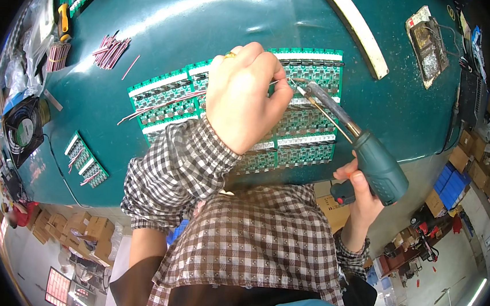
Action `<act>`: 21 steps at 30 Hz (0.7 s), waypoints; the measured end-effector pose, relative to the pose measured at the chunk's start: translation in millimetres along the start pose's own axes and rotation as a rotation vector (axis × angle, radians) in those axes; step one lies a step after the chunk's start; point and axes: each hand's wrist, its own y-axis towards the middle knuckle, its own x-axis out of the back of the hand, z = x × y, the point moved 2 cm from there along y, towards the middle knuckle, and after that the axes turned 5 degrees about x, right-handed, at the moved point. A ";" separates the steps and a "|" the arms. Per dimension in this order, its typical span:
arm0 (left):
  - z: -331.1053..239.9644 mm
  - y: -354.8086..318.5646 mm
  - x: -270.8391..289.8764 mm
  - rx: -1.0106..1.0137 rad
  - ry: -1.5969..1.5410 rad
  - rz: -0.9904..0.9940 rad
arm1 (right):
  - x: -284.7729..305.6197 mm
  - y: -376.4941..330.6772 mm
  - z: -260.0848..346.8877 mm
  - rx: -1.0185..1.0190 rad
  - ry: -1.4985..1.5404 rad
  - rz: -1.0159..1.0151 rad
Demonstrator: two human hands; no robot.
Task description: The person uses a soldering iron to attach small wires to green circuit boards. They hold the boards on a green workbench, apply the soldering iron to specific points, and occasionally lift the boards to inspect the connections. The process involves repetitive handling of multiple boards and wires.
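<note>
Pinching what looks like a thin wire (274, 82) in the left hand (249, 93). Holding the solder gun (381, 168) in the right hand (362, 197), with its tip by the boards (308, 123), under and around the left hand. Looks part done: can see red wires (168, 102) over the boards left of that hand, and spare wires (111, 50) farther left. Working at a green table (403, 119), with boxes (473, 162) past the right hand.

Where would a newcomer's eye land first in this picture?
Probably on the dark green gun-shaped tool in the right hand, right of centre, its metal barrel slanting toward the left hand. That hand stands out in the middle, over the rows of green circuit boards. Next comes the pile of reddish, striped wires at upper left on the green table.
</note>
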 end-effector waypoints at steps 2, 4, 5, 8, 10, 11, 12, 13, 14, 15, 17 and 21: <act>-0.9 0.3 0.7 0.002 0.008 0.005 | -0.5 -0.6 0.1 -0.007 -0.013 -0.015; -0.9 0.2 0.7 0.005 0.010 0.008 | -0.7 -0.6 0.3 -0.008 -0.024 -0.019; -0.5 0.2 0.3 0.006 0.009 0.009 | -0.6 -0.3 0.4 -0.006 -0.029 -0.015; -1.1 0.2 0.4 0.011 0.014 0.012 | 0.0 -0.4 -0.8 -0.003 -0.028 -0.010; -1.6 0.5 0.7 0.013 0.016 0.013 | -0.1 -0.7 -0.9 -0.010 -0.024 -0.015; -1.6 0.6 0.8 0.012 0.016 0.013 | -0.6 -0.9 -0.4 -0.016 -0.023 -0.021; -1.6 0.5 0.8 0.011 0.015 0.012 | -0.8 -1.1 -0.2 -0.022 -0.023 -0.027; -1.3 0.4 0.5 0.012 0.016 0.014 | -0.6 -1.3 -0.4 -0.023 -0.025 -0.027; -0.8 0.2 0.3 0.013 0.017 0.016 | -0.3 -1.4 -0.5 -0.025 -0.027 -0.027; -0.4 0.1 0.0 0.014 0.019 0.018 | -0.2 -1.4 -0.6 -0.026 -0.030 -0.026; 0.3 -0.2 -0.4 0.019 0.008 0.021 | -0.3 -1.3 -0.5 -0.030 -0.028 -0.030; -1.5 -0.4 0.0 0.016 0.016 0.004 | -1.2 -0.6 0.5 -0.009 -0.034 -0.024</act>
